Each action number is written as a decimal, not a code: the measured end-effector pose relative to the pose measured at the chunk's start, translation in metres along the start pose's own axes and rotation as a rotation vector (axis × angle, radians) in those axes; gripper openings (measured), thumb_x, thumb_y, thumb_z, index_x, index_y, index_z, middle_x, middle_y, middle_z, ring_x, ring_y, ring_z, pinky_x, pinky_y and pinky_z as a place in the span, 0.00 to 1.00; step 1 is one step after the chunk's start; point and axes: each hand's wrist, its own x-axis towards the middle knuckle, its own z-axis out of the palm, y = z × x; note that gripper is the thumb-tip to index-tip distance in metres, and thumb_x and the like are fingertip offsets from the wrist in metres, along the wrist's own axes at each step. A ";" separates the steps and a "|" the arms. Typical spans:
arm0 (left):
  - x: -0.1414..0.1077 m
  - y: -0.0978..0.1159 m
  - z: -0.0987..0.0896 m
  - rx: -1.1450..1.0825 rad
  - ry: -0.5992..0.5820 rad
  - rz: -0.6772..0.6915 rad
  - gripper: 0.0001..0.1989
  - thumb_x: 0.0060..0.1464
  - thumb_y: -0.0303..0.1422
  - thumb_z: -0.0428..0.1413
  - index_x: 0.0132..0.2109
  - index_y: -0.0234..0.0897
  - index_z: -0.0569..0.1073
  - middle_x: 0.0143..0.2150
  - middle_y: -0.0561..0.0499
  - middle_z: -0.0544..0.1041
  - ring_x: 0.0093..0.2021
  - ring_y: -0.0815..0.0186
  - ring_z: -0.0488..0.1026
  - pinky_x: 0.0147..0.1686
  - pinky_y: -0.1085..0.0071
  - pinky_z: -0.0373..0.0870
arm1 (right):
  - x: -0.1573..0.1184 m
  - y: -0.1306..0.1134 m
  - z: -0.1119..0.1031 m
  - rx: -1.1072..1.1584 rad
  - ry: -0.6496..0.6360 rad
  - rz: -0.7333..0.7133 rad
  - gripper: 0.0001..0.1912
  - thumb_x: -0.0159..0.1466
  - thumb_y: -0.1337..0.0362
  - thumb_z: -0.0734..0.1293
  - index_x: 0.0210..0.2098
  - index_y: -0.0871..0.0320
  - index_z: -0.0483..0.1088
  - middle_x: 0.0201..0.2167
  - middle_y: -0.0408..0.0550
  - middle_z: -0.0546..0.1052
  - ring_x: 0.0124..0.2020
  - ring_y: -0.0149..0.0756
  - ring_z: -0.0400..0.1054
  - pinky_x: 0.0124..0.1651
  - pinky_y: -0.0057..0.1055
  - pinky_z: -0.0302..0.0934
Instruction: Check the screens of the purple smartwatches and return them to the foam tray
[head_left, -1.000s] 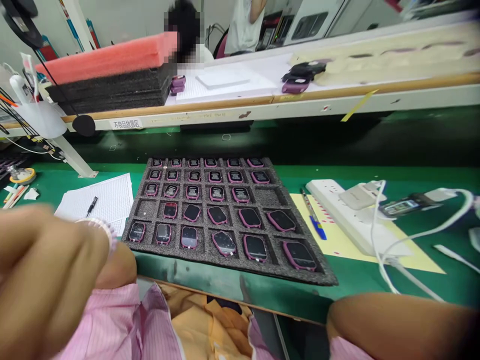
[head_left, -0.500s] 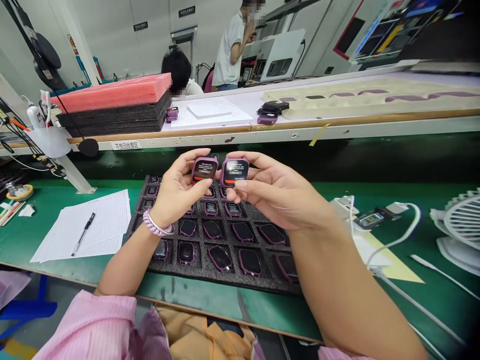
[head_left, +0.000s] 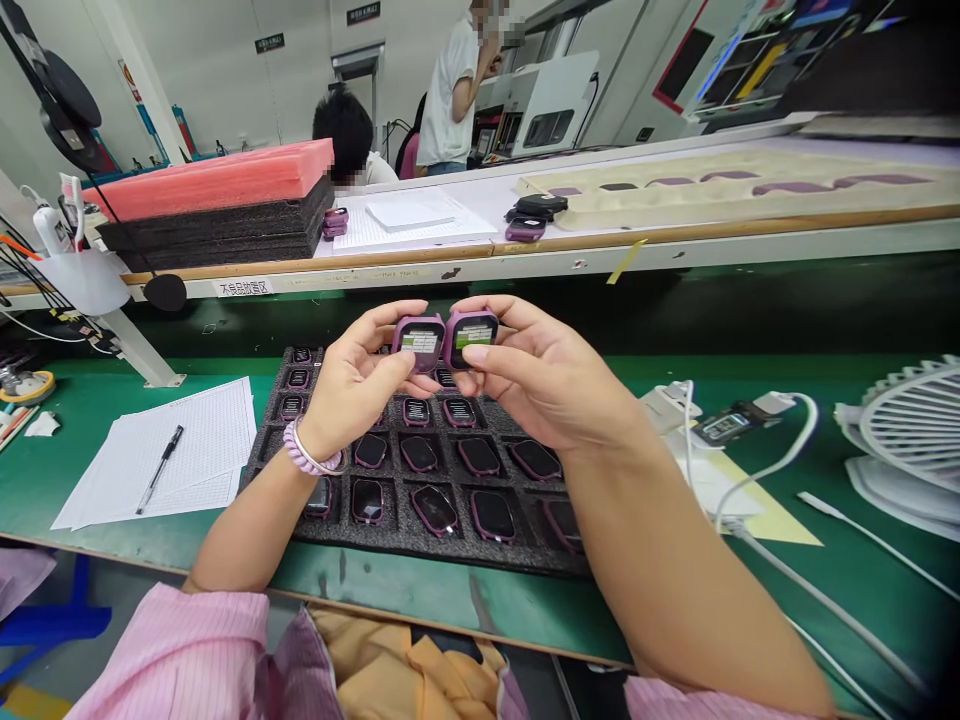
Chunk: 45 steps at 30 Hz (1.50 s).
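My left hand is closed around a purple smartwatch case, its thumb on the lower part of the lit screen. In my right hand is a second purple smartwatch, with the thumb pressed on its screen, which shows a green band and pale lines. The two watches are side by side, almost touching, above a black foam tray. Purple-rimmed watches lie in the tray's compartments, such as this dark-screened one. Some screens in the back rows are lit. My hands hide part of the tray.
Left of the tray are paper sheets with a pen. White cables, a small meter and a white fan stand right. A shelf crosses behind, carrying foam sheets. Two people are beyond it.
Both watch screens have changed from dark pages with a red-orange bar to pages with pale lines and green. My left thumb has moved onto its screen. The view has shifted slightly.
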 end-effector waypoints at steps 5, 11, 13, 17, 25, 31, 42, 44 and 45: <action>0.001 -0.001 -0.001 0.013 -0.018 0.001 0.22 0.62 0.39 0.62 0.60 0.41 0.70 0.49 0.51 0.79 0.33 0.71 0.83 0.35 0.78 0.83 | 0.001 0.002 0.000 -0.034 0.013 -0.015 0.26 0.54 0.55 0.83 0.46 0.51 0.70 0.33 0.40 0.72 0.23 0.29 0.65 0.25 0.29 0.65; 0.003 -0.003 -0.003 -0.036 -0.013 0.000 0.26 0.58 0.37 0.62 0.62 0.41 0.69 0.50 0.50 0.79 0.33 0.70 0.83 0.37 0.76 0.83 | 0.001 0.001 0.001 -0.023 0.012 -0.015 0.27 0.53 0.60 0.82 0.48 0.51 0.70 0.34 0.39 0.73 0.25 0.29 0.66 0.29 0.30 0.68; 0.004 -0.003 -0.004 -0.061 0.000 -0.020 0.27 0.56 0.36 0.62 0.62 0.39 0.69 0.49 0.50 0.79 0.33 0.69 0.83 0.36 0.76 0.83 | 0.002 0.002 0.001 0.004 0.003 -0.010 0.27 0.52 0.62 0.81 0.48 0.52 0.70 0.33 0.39 0.74 0.25 0.29 0.67 0.30 0.30 0.68; 0.019 -0.001 -0.011 -0.052 0.038 -0.078 0.28 0.53 0.35 0.60 0.60 0.38 0.69 0.47 0.50 0.79 0.32 0.69 0.82 0.35 0.75 0.82 | 0.020 0.007 -0.004 0.043 -0.014 0.002 0.26 0.53 0.60 0.82 0.47 0.52 0.71 0.37 0.41 0.76 0.26 0.30 0.69 0.31 0.32 0.70; 0.119 0.002 -0.048 0.008 0.043 0.009 0.28 0.49 0.30 0.56 0.59 0.38 0.70 0.42 0.53 0.77 0.31 0.70 0.79 0.40 0.70 0.80 | 0.125 0.001 -0.030 -0.088 0.002 -0.224 0.25 0.62 0.40 0.74 0.46 0.51 0.71 0.36 0.46 0.75 0.28 0.35 0.69 0.31 0.35 0.67; 0.155 -0.003 -0.059 0.044 0.039 0.129 0.33 0.45 0.27 0.57 0.61 0.40 0.69 0.48 0.50 0.79 0.34 0.70 0.79 0.47 0.66 0.80 | 0.162 -0.016 -0.039 -0.119 0.000 -0.292 0.25 0.61 0.39 0.72 0.47 0.49 0.69 0.38 0.48 0.77 0.30 0.40 0.71 0.34 0.37 0.68; 0.149 -0.002 -0.062 -0.013 0.027 0.232 0.36 0.44 0.31 0.68 0.62 0.42 0.70 0.49 0.49 0.80 0.36 0.67 0.80 0.48 0.64 0.81 | 0.140 -0.025 -0.024 0.020 -0.041 -0.247 0.32 0.46 0.67 0.75 0.50 0.51 0.70 0.36 0.39 0.78 0.30 0.33 0.75 0.38 0.33 0.72; 0.149 -0.003 -0.062 -0.005 0.017 0.251 0.37 0.43 0.31 0.69 0.62 0.42 0.70 0.49 0.49 0.80 0.37 0.66 0.80 0.48 0.62 0.82 | 0.138 -0.024 -0.023 0.039 -0.048 -0.257 0.32 0.45 0.68 0.75 0.50 0.51 0.71 0.36 0.39 0.78 0.30 0.32 0.75 0.38 0.31 0.73; 0.148 -0.004 -0.062 0.012 0.014 0.261 0.37 0.43 0.31 0.69 0.62 0.42 0.70 0.49 0.48 0.79 0.38 0.65 0.80 0.49 0.61 0.81 | 0.137 -0.023 -0.023 0.037 -0.053 -0.262 0.32 0.45 0.68 0.76 0.50 0.51 0.71 0.36 0.39 0.78 0.30 0.32 0.75 0.37 0.31 0.73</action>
